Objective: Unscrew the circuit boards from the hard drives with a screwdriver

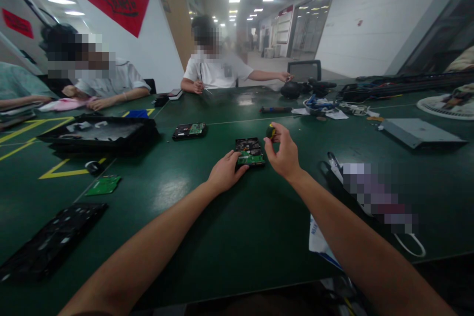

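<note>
– What fills our view?
– Our green surface (207,237); then our left hand (224,173) and right hand (285,154), apart; then, lying ahead, the hard drive (249,145). Our left touches its near-left corner; gripping, we can't tell.
– Handling?
– Likely stiff, dense; we'd hold its edges, sparing the fragile-looking circuit board (252,159). Our right pinches a dark-and-yellow tool (270,132).
</note>
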A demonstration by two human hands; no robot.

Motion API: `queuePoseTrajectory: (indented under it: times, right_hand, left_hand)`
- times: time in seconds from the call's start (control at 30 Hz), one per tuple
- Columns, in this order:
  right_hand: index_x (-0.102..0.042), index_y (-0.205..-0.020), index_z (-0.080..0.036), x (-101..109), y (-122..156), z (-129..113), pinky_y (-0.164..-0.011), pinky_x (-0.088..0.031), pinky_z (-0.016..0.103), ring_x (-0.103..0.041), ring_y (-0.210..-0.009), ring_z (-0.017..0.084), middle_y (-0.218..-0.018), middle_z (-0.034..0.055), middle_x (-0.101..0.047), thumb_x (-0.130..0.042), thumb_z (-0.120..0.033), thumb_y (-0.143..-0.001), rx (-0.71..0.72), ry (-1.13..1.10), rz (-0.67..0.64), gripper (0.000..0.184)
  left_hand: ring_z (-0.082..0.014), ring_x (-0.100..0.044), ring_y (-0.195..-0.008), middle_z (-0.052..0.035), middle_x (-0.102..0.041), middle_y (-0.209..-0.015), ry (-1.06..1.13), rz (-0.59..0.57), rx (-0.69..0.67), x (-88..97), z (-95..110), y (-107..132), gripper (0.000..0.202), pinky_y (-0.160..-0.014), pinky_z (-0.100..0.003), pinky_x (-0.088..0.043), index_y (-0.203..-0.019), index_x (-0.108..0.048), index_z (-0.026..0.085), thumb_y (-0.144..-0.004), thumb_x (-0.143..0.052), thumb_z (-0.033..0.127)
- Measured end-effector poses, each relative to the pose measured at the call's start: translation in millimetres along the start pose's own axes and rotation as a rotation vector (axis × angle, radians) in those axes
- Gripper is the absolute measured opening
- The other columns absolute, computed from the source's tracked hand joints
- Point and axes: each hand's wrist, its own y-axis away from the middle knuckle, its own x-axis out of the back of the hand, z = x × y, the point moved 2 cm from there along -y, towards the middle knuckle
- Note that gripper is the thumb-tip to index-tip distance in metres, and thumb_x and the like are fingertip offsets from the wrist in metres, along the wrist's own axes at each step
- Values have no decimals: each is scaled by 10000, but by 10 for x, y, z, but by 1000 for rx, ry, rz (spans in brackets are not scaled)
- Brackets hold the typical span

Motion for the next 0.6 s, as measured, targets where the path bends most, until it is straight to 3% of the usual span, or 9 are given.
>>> queuePoseTrajectory:
  times: [0.17, 0.37, 0.47, 0.6]
  right_hand:
    - [-393, -1487, -301, 16, -1, 0, -846, -647, 499, -690, -946, 259, -1291, 118, -616, -581, -316, -970, -13, 1, 22, 551]
    - [-407, -1491, -289, 22, 2, -11, -889, -633, 514, -688, -1014, 278, -1301, 125, -614, -570, -300, -975, 3, 5, -6, 541]
    - [-383, -1507, -285, 20, 15, -3, -877, -637, 490, -696, -1017, 271, -1346, 131, -599, -537, -285, -988, -15, -29, -18, 541]
    - [-435, -1458, -285, 24, 20, -6, -783, -651, 422, -687, -909, 230, -1255, 114, -614, -608, -329, -962, -27, -28, 12, 527]
  left_hand:
    - [-299, -562, -1335, -156, -581, -1434, 2, -10, 11, -18, -19, -2, 546, -1100, -445, -466, -1404, -508, 194, -990, -519, 551]
    - [-301, -553, -1347, -160, -585, -1429, 10, -12, 10, -9, -9, 0, 557, -1102, -446, -466, -1414, -504, 189, -994, -507, 554]
    - [-307, -558, -1340, -155, -590, -1425, 15, -18, 19, 1, -5, -5, 543, -1097, -458, -471, -1408, -509, 200, -990, -516, 548]
    - [-309, -570, -1326, -154, -584, -1428, 15, -20, 19, 8, -6, -7, 543, -1095, -456, -475, -1402, -513, 200, -985, -523, 549]
